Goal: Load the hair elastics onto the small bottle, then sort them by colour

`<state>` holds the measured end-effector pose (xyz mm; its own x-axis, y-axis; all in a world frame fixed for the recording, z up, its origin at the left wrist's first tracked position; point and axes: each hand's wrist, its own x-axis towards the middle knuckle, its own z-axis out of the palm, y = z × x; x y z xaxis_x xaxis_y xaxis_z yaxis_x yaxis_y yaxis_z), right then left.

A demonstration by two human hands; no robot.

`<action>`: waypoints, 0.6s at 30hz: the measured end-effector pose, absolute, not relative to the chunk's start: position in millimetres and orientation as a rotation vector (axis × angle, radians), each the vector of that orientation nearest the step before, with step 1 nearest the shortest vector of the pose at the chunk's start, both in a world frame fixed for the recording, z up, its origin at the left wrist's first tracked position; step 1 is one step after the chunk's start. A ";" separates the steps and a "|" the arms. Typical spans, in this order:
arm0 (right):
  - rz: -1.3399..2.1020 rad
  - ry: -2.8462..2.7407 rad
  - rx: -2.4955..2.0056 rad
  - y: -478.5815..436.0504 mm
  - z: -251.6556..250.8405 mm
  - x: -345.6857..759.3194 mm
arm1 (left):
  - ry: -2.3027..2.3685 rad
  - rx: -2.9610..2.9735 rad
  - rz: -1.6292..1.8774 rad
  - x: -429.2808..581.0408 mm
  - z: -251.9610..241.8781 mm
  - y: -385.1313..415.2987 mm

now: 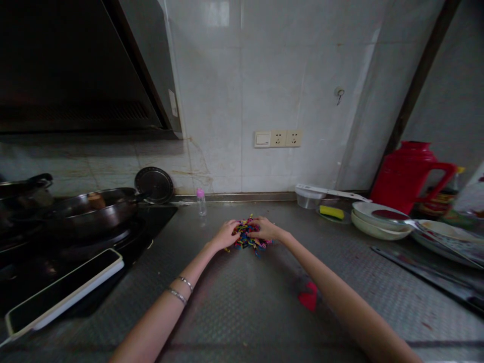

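A loose heap of thin, multicoloured cord-like strands (247, 237) lies on the metal counter, with red, yellow, blue and pink mixed together. My left hand (227, 235) presses in from the left, its fingers curled over the edge of the heap. From the right, my right hand (264, 229) closes on the same strands, thumb towards me and fingers bent over the top. The fingertips are partly hidden among the strands, whose exact kind is too small to make out. Nearer me, beside my right forearm, lies a small red piece (309, 296).
On the left are a stove with a frying pan (91, 212) and a phone (64, 292). A pink-capped bottle (201, 202) stands behind the heap. At right are a plastic cup (308, 198), yellow sponge (331, 213), stacked bowls (374, 229), knife (416, 269) and red thermos (403, 176).
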<state>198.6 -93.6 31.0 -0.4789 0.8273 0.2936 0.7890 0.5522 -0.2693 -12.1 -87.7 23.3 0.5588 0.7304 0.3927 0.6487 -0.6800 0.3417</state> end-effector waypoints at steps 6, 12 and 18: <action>-0.052 -2.363 -1.329 -105.5 10.5 186.2 | 1.279 2.672 0.606 10.2 16.9 -79.7; 0.066 -2.246 -1.436 -89.4 16.2 188.3 | 1.340 2.663 0.622 14.1 21.5 -69.0; 0.048 -2.078 -1.607 -74.2 28.4 212.3 | 1.597 2.591 0.489 -15.8 42.8 -43.3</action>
<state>212.3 -74.2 28.4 -0.1709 0.9139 0.3681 0.8961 0.2995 -0.3276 -15.8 -43.3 42.8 0.4135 0.8795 0.2357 0.8606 -0.4620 0.2143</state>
